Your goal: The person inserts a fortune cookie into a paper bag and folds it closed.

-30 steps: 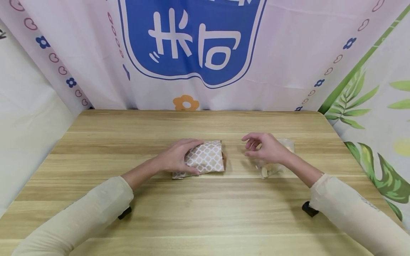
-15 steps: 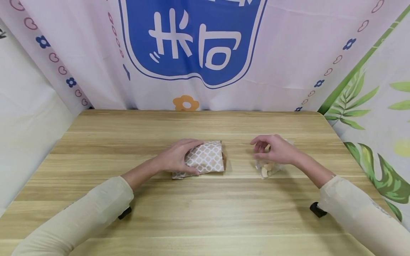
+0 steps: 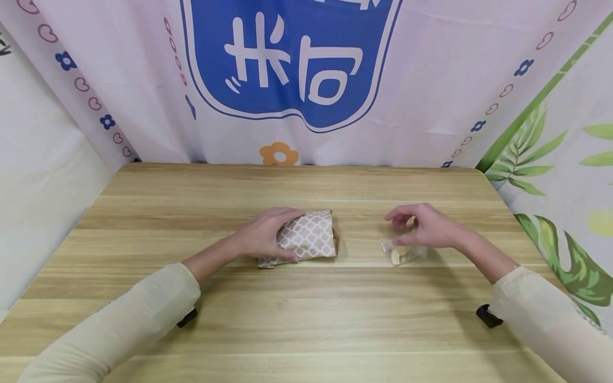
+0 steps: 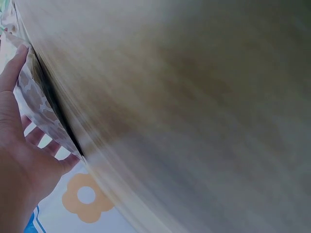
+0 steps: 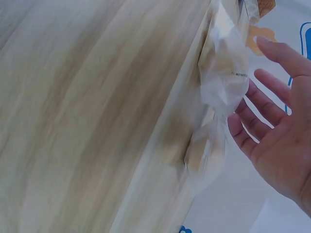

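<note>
My left hand grips a flat paper bag with a white-and-beige lattice print, thumb on its near edge and fingers along the far one. A brown layer shows at the bag's right end. In the left wrist view the same bag lies between thumb and fingers. My right hand hovers over a clear plastic bag with pale beige pieces in it, and hides part of it. The right wrist view shows this plastic bag narrowed in the middle, beside my loosely bent fingers, which hold nothing.
Both bags lie on a wood-grain table, a hand's width or so apart. A printed cloth hangs right behind the table's far edge. Leaf-patterned cloth borders the right side. Black straps show under both sleeves.
My right hand has drifted to the right and slightly nearer, uncovering the left end of the plastic bag while covering its far part. My left hand and the paper bag have stayed in place.
</note>
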`<control>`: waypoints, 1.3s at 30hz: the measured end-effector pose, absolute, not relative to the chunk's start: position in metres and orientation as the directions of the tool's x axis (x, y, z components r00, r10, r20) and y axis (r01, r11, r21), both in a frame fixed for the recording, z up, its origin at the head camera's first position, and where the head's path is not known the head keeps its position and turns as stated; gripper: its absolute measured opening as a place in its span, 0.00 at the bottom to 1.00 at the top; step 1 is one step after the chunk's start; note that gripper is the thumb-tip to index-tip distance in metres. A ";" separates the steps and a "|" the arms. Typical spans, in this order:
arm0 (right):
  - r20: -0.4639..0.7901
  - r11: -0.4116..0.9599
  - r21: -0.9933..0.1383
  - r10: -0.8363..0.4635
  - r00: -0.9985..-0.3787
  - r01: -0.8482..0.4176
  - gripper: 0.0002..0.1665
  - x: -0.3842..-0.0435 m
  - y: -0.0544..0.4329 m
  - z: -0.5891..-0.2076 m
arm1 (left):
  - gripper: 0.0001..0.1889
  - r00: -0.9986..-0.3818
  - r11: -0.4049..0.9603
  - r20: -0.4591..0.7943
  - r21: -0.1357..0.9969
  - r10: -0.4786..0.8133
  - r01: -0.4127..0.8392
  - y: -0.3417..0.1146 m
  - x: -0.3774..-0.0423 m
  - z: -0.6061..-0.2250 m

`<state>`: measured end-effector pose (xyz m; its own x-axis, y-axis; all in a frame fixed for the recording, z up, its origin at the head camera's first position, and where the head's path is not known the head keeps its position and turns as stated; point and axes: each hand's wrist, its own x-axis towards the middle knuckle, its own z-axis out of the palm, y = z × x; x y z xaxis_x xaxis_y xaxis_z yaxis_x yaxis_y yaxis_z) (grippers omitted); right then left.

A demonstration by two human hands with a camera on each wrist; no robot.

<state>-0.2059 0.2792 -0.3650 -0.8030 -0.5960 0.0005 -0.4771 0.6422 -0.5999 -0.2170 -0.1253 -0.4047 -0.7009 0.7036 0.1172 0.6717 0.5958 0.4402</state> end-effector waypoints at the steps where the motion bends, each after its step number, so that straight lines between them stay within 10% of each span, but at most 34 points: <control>1: -0.016 0.652 -0.595 -0.594 -0.804 -0.470 0.28 -0.206 0.280 -0.364 | 0.56 -0.701 0.596 0.117 0.441 0.703 0.671 -0.126 -0.217 -0.405; 39: -0.008 0.838 -0.373 -0.433 -0.902 -0.399 0.26 -0.210 0.262 -0.376 | 0.55 -0.695 0.587 0.109 0.453 0.711 0.671 -0.125 -0.217 -0.402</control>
